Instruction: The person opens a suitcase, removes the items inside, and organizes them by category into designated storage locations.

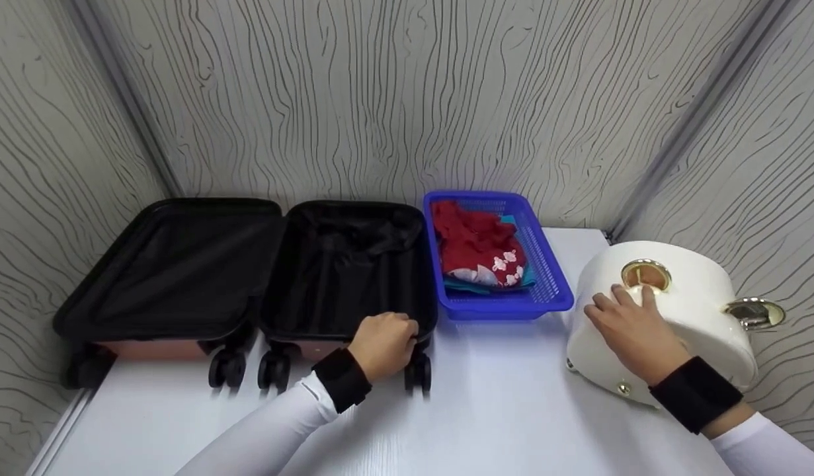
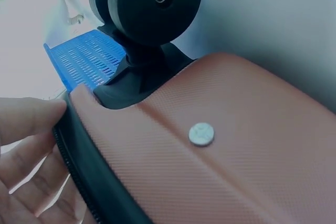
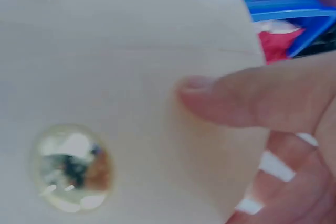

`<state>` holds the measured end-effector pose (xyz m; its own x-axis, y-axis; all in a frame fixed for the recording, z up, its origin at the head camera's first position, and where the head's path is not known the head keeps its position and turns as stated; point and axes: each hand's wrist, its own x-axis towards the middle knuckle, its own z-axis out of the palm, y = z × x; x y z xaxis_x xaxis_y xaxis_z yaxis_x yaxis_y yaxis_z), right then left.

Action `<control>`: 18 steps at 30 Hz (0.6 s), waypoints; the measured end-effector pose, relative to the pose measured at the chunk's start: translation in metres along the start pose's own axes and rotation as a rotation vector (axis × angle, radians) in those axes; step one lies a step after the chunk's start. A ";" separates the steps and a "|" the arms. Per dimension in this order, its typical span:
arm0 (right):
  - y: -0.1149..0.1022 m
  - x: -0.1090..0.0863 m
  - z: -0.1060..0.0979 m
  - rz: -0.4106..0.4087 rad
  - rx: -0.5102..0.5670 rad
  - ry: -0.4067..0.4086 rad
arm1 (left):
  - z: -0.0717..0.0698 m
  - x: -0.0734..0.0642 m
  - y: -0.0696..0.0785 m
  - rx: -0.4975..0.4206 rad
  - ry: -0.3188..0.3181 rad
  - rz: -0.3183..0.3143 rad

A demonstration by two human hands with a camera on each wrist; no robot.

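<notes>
My left hand (image 1: 383, 340) grips the front rim of an open black-lined suitcase (image 1: 314, 297) near its right corner. In the left wrist view the thumb lies on the dark zipped edge, above the pink ribbed shell (image 2: 236, 129) and a black wheel (image 2: 157, 3). My right hand (image 1: 635, 330) holds the edge of a white rounded case (image 1: 684, 277) with gold fittings. Its fingers lie over the top by a gold round fitting (image 1: 647, 271). The right wrist view has the thumb (image 3: 226, 98) against the flat face, near a shiny gold stud (image 3: 72, 169).
The suitcase's other half (image 1: 175, 277) lies open to the left. A blue basket (image 1: 549, 277) with red (image 1: 476, 238) and teal folded cloth stands between the suitcase and the white case. All rest on a white table (image 1: 492, 403) enclosed by wood-patterned walls (image 1: 380, 99).
</notes>
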<state>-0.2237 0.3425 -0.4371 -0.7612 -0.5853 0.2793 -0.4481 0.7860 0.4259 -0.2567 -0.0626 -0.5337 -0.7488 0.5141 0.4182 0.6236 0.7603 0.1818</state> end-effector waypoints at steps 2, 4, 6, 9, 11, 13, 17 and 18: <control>0.013 0.001 0.006 -0.031 0.022 0.016 | -0.001 0.000 0.000 0.000 0.002 -0.004; 0.024 0.002 0.011 -0.065 0.041 0.033 | -0.001 0.001 0.000 0.002 0.007 -0.007; 0.034 0.002 0.015 -0.092 0.083 0.069 | -0.001 0.001 0.000 0.007 0.015 -0.009; 0.042 0.003 0.019 -0.103 0.172 0.155 | -0.001 0.000 0.000 0.010 0.022 -0.011; 0.043 0.004 0.018 -0.070 0.239 0.247 | -0.001 0.000 0.000 0.007 0.020 -0.012; 0.042 0.006 0.015 0.041 0.260 0.362 | -0.001 -0.001 0.000 0.003 0.014 -0.010; 0.043 0.011 0.006 0.435 0.276 0.442 | 0.001 0.000 0.000 0.007 0.007 -0.004; 0.044 0.012 0.004 0.531 0.289 0.406 | 0.001 0.001 0.000 0.010 0.006 -0.005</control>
<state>-0.2543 0.3707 -0.4180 -0.7013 -0.0943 0.7066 -0.2155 0.9729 -0.0840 -0.2570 -0.0616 -0.5344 -0.7505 0.5080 0.4227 0.6176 0.7668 0.1748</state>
